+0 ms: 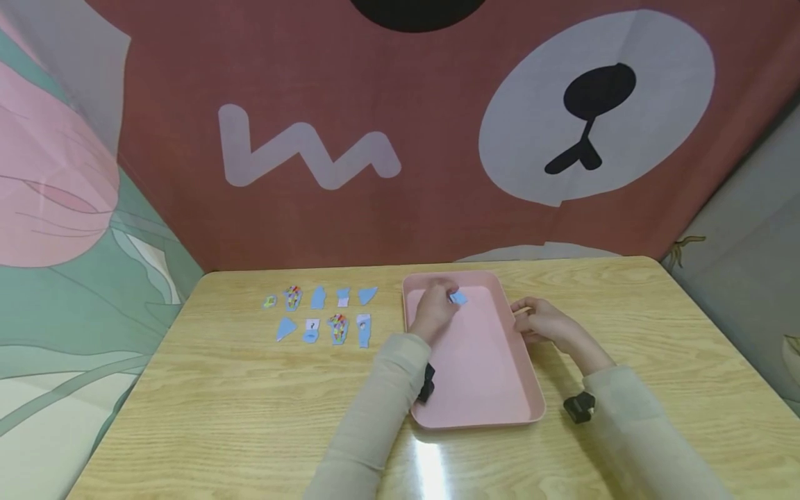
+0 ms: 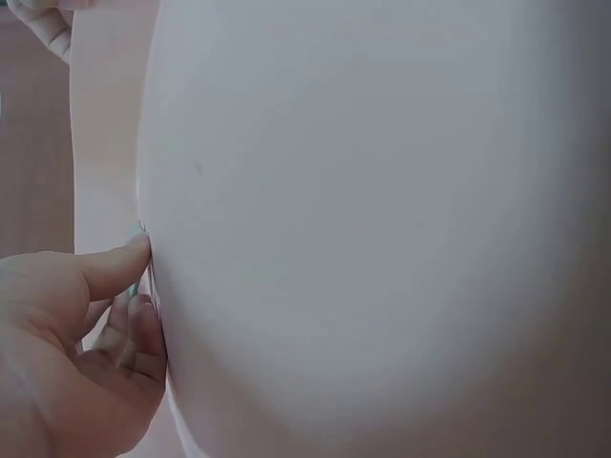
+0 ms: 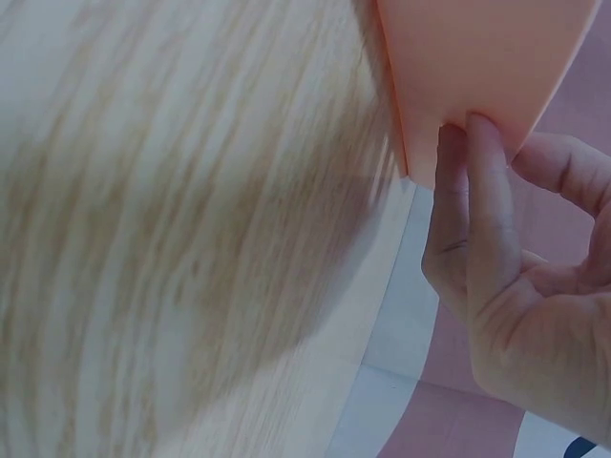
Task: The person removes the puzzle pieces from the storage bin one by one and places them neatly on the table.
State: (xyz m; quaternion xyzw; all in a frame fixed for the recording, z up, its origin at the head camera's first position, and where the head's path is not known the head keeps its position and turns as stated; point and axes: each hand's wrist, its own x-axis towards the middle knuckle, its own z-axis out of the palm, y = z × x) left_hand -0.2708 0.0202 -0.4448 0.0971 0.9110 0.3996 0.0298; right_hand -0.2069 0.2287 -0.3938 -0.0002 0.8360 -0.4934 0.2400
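Note:
Inside the pink tray (image 1: 478,368), near its far end, my left hand (image 1: 433,309) pinches a small flat blue piece (image 1: 459,298) that looks like a puzzle piece. In the left wrist view the thumb of the left hand (image 2: 81,334) is at the piece's thin edge, close against the tray floor; the fingers hide most of the piece. My right hand (image 1: 546,323) holds the tray's right side near the far corner. The right wrist view shows the fingers of the right hand (image 3: 516,258) on the outer wall, with the thumb at the rim.
Left of the tray, several blue cut pieces (image 1: 318,297) lie apart in two rows on the wooden table (image 1: 250,417). Two of them bear a multicoloured pattern, such as the balloon-like piece (image 1: 338,328). Behind the table hangs a printed cloth (image 1: 312,229).

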